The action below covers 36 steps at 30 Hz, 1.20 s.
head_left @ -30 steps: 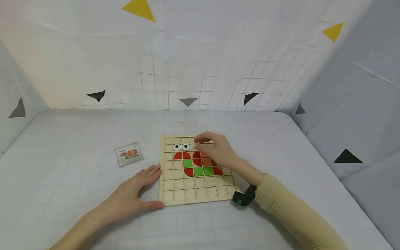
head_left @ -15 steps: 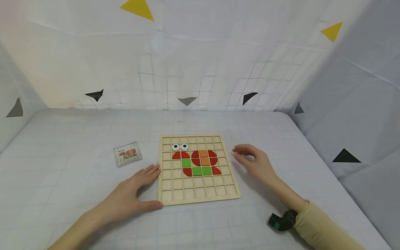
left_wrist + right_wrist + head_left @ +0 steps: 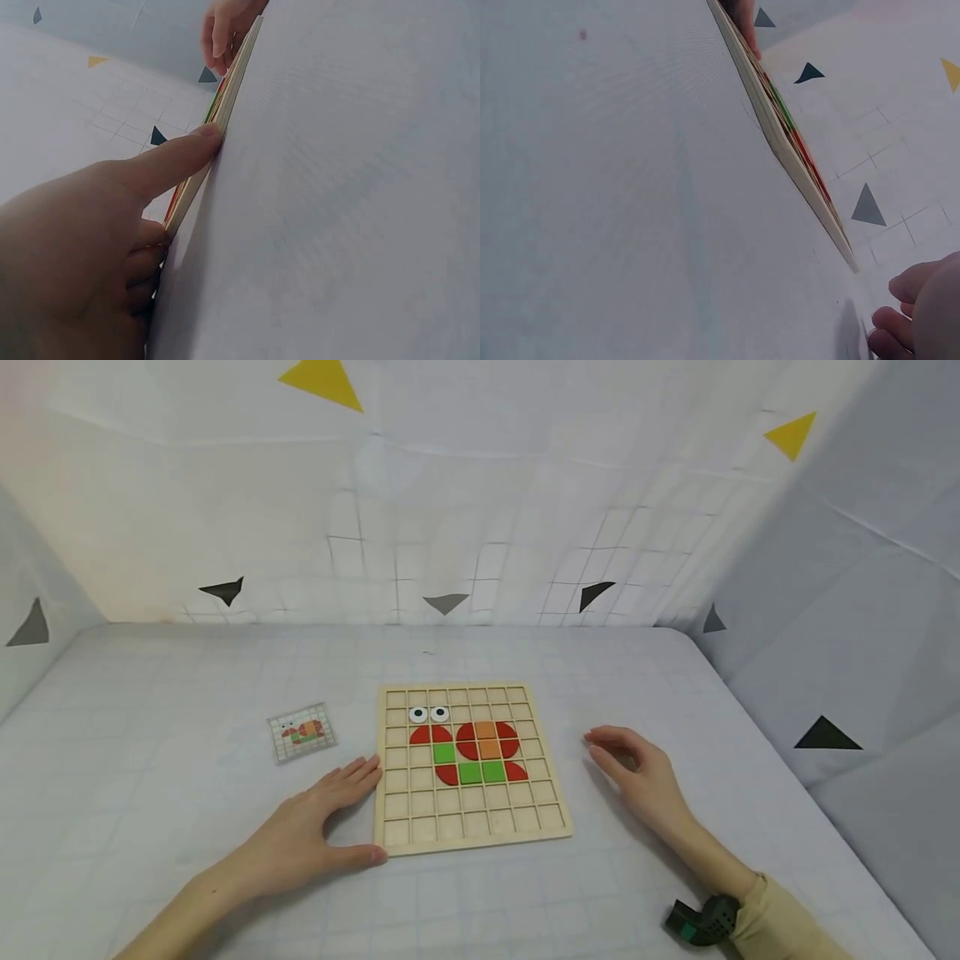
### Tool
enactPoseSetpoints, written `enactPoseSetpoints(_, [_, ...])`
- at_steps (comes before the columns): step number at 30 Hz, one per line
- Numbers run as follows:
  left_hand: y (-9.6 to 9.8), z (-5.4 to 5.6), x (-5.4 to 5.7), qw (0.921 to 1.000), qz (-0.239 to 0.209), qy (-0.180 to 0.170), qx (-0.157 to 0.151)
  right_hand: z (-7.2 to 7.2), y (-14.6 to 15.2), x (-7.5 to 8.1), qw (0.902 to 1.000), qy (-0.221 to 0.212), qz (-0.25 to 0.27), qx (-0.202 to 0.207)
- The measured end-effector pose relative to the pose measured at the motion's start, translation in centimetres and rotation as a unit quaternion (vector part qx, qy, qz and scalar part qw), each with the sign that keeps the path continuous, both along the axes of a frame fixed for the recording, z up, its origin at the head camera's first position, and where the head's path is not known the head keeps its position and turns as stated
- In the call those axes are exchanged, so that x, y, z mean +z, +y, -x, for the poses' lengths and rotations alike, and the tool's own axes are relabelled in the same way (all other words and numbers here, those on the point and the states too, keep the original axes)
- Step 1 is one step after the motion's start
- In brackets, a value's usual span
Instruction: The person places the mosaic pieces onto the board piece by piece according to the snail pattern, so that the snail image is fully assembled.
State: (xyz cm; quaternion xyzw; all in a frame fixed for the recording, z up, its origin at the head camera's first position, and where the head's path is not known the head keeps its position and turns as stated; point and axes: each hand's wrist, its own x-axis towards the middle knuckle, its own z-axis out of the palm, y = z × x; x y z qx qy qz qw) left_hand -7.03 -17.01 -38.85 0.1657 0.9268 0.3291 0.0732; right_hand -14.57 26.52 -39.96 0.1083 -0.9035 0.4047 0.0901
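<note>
A square wooden grid board (image 3: pixel 472 825) lies flat on the table, with red, green and orange tiles and two eye pieces set in its cells. Red quarter-round pieces flank two orange squares (image 3: pixel 487 739); green squares (image 3: pixel 481 772) run below. My left hand (image 3: pixel 300 831) rests on the table with fingers spread, its fingertips and thumb touching the board's left edge. In the left wrist view, the thumb (image 3: pixel 176 159) lies against the board's side. To the right of the board, apart from it, my right hand (image 3: pixel 645 777) hovers with loosely bent fingers and nothing held.
Left of the board lies a small clear-cased pattern card (image 3: pixel 302 733) printed with a similar coloured figure. A black device (image 3: pixel 703 920) is worn at the right wrist. White sheets with black and yellow triangles wall the back and sides of the table (image 3: pixel 480 902).
My right hand has lifted off the board's upper part and moved right, then slightly nearer, to the table beside it. My left hand stays at the board's edge.
</note>
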Motion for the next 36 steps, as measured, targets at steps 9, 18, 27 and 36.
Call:
enactPoseSetpoints(9, [-0.11, -0.17, 0.12, 1.0, -0.001, -0.008, -0.004, -0.32, -0.04, -0.35, 1.0, 0.003, -0.005, 0.0])
enactPoseSetpoints(18, [-0.05, -0.26, 0.02, 1.0, 0.0, -0.005, 0.004, -0.34, -0.2, -0.24, 0.9999, 0.002, -0.013, -0.005])
enactPoseSetpoints(27, [-0.11, -0.24, -0.02, 1.0, -0.002, 0.0, 0.005, -0.28, -0.32, -0.27, 0.9999, 0.006, -0.011, -0.002])
enactPoseSetpoints(36, [-0.54, -0.22, 0.17, 0.9999, -0.009, 0.005, 0.007, -0.45, -0.38, 0.13, 0.9986, 0.024, -0.047, 0.0])
